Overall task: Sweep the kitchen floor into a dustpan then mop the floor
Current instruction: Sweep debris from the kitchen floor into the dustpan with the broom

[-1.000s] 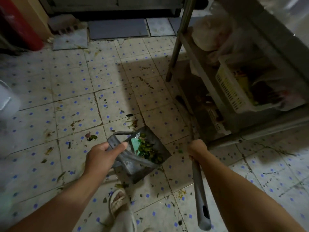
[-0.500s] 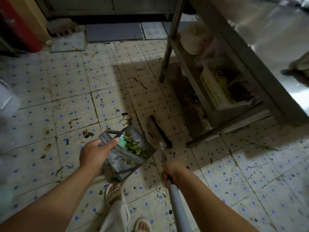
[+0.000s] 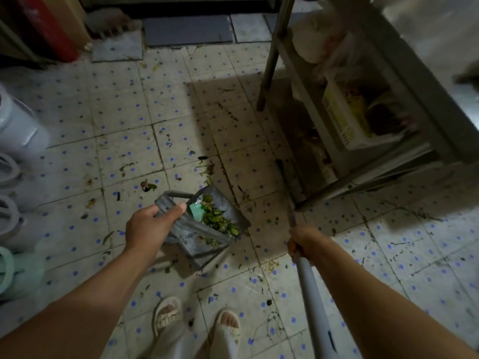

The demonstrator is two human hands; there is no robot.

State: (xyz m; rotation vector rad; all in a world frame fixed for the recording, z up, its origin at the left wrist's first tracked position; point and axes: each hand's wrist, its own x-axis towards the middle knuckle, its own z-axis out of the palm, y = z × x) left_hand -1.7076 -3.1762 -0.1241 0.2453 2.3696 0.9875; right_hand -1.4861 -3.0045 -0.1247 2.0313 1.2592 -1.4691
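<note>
A: Starting at the far left, pale tubs (image 3: pixel 15 130) stacked along the edge, and a red cylinder (image 3: pixel 55 27) up in the corner.

B: Moving in, the left hand (image 3: pixel 149 226) is curled round the loop handle of the grey dustpan (image 3: pixel 199 239), thumb on top. The pan is tilted, with green vegetable scraps (image 3: pixel 216 220) and a teal bit of wrapper piled in it.

A: And the tiled floor (image 3: pixel 108 141) around it is speckled with more bits, just beyond the pan's far edge.

B: Two sandalled feet (image 3: pixel 197 322) at the bottom.

A: Next, the right hand (image 3: pixel 302 242) is wrapped tight round the grey broom handle (image 3: pixel 315 301). The shaft runs forward toward the steel table's lower rail; the head (image 3: pixel 281 167) is dark and hard to make out.

B: On the right, the steel table (image 3: pixel 414 47), with a yellow basket (image 3: pixel 342 120) on its lower shelf and plastic bags (image 3: pixel 321 42) beside it.
</note>
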